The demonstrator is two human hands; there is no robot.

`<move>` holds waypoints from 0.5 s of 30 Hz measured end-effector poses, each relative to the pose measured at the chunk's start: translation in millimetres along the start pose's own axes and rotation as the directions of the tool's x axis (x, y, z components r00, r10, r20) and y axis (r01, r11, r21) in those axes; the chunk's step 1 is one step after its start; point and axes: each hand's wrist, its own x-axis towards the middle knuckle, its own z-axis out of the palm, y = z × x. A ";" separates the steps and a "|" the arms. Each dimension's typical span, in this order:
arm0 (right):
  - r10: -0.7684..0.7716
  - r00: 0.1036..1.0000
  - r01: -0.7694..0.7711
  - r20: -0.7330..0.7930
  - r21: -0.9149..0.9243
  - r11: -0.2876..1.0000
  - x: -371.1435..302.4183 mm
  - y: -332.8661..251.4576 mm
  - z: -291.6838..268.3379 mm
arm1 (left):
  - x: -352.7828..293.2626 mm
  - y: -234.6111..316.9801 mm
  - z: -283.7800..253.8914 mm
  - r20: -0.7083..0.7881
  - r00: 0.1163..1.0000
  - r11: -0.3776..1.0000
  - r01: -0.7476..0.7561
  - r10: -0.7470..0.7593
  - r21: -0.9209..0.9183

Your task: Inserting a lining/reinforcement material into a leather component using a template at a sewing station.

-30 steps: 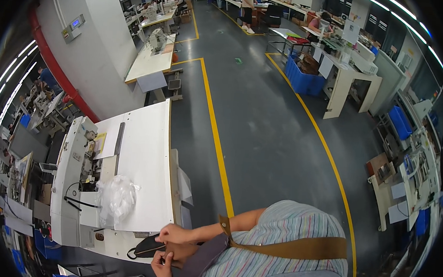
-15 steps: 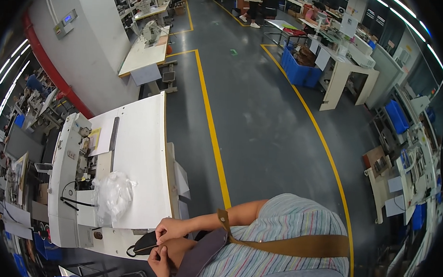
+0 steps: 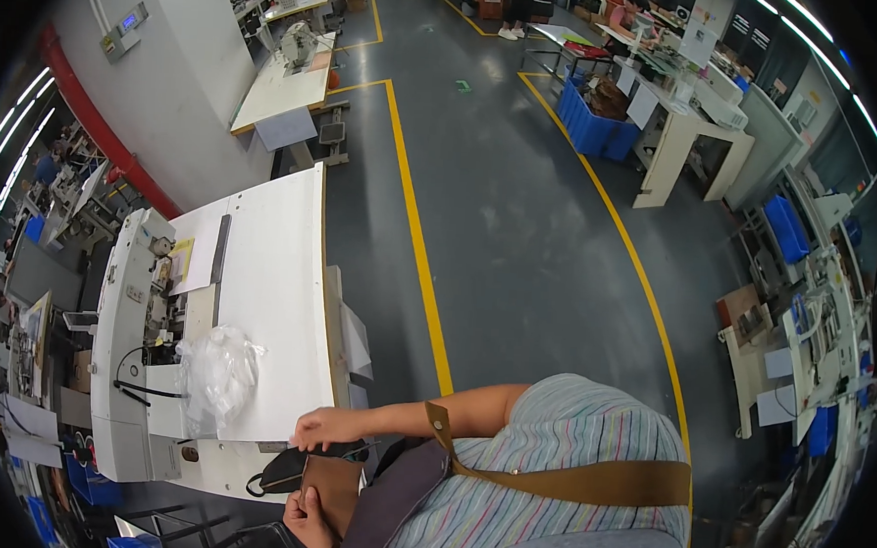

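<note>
The head view shows us looking down over a striped shirt at a white work table with a sewing machine along its left side. Our right hand reaches across the body to the near edge of that table, its fingers bent loosely and lying on top of a dark pouch-like piece; whether they pinch it or only rest on it we cannot tell. Our left hand sits lower, close to the belly, with the fingers curled around the bottom of a brown flat piece that stands just beside the dark pouch and seems to touch it. Both pieces lie at the table's near edge, between our two hands. A dark apron strap and a tan band cross the shirt to the right of the hands. On the table, near the machine's head, rests a crumpled clear plastic bag, well apart from the hands. Further up the table top a dark ruler-like strip lies lengthwise beside a sheet of paper. A yellow floor line runs past the table's right side.
</note>
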 end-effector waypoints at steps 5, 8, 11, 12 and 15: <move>0.073 0.962 -0.040 0.263 -0.129 0.991 -3.6 -2.1 5.2 | 5.5 -1.6 -3.1 0.046 0.997 0.998 0.062 -0.061 -0.017; -0.093 0.977 0.089 0.192 0.027 0.996 -18.7 -15.8 16.0 | -1.0 3.5 -6.4 0.003 0.995 0.994 0.100 -0.100 -0.042; -0.214 0.970 0.228 0.119 -0.119 0.966 -24.0 -13.0 17.3 | -5.6 7.0 -5.2 0.030 0.991 0.991 0.135 -0.134 -0.023; -0.239 0.964 0.261 0.115 -0.242 0.935 -23.0 -11.6 18.0 | -5.9 7.7 -4.8 0.058 0.989 0.990 0.139 -0.138 -0.003; -0.185 0.982 0.188 0.037 -0.186 0.964 -20.2 -3.0 15.9 | -4.4 2.1 -2.2 0.005 0.994 0.993 0.107 -0.107 0.053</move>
